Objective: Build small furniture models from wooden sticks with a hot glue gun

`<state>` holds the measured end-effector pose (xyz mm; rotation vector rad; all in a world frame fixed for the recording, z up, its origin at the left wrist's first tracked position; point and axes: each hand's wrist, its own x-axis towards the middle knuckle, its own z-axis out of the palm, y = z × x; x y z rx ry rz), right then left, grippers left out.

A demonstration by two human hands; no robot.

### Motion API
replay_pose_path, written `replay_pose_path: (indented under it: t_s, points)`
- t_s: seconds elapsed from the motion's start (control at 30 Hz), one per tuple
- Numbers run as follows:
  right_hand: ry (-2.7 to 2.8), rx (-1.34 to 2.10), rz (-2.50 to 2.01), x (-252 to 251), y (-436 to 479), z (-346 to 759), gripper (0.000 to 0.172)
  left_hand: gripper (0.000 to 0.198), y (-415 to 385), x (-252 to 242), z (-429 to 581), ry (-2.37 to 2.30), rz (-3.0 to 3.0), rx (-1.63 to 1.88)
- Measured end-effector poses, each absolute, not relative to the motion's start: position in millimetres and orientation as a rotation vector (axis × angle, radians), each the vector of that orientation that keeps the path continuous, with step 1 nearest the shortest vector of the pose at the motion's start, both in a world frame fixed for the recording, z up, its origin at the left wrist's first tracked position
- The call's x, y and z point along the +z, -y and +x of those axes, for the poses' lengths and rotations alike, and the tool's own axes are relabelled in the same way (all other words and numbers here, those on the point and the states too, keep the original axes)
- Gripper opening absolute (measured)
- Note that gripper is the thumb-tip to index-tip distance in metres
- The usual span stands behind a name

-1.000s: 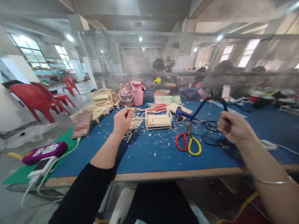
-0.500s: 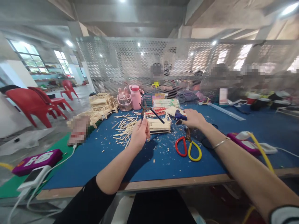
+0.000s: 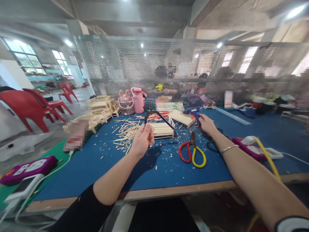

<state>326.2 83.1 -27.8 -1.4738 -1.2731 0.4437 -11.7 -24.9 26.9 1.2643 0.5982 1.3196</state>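
Clutching the pliers [image 3: 150, 112] by one handle in the left hand [image 3: 142, 140], right at the near-left end of the little wooden frame [image 3: 164, 129], with the other handle jutting out above it; can't tell from here if actually touching the wood; gripping the blue glue gun [image 3: 192, 111] by its handle in the right hand [image 3: 208, 125], fingers curled round, off to the right of the frame, nozzle end turned roughly back toward the frame's side; so, way closer to the frame with the left than with the right; looking at a frame with its long axis running pretty much side to side, left end partly hidden behind the left fist; also seeing loose sticks [image 3: 127, 131] scattered left of the frame, a pale wooden panel [image 3: 181, 118] beyond its right end, and scissors [image 3: 192, 140] to its right, a bit nearer.
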Motion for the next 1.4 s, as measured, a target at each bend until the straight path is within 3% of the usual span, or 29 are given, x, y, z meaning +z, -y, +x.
replay_pose_path:
  t_s: [0.1, 0.3, 0.53, 0.7, 0.87, 1.0, 1.1, 1.23, 1.4]
  points:
    - [1.076, 0.681, -1.312, -26, -86, 320, 0.035, 0.041, 26, 27, -12, -0.572, 1.264, 1.303]
    - [1.062, 0.667, -1.375, -25, -97, 301, 0.031, 0.041, 26, 27, -13, -0.575, 1.270, 1.276]
    - [1.299, 0.110, -1.726, -27, -90, 311, 0.026, 0.043, 28, 24, -10, -0.633, 1.310, 1.209]
    - [1.250, -0.048, -1.561, 1, -62, 301, 0.029, 0.042, 31, 24, -8, -0.612, 1.324, 1.153]
    - [1.447, 0.359, -1.171, 25, -19, 250, 0.023, 0.042, 38, 20, 2, -0.586, 1.318, 1.050]
    - [1.591, 0.537, -1.164, 24, 4, 225, 0.023, 0.042, 46, 10, 17, -0.582, 1.295, 0.938]
    - [1.668, 0.845, -1.207, 20, 12, 225, 0.034, 0.042, 49, 3, 25, -0.566, 1.279, 0.873]
    - [1.647, 1.523, -0.955, 17, 22, 226, 0.059, 0.043, 49, 2, 26, -0.558, 1.203, 0.895]
    - [1.675, 1.768, -0.600, 9, 36, 207, 0.057, 0.044, 50, 6, 24, -0.528, 1.206, 0.879]
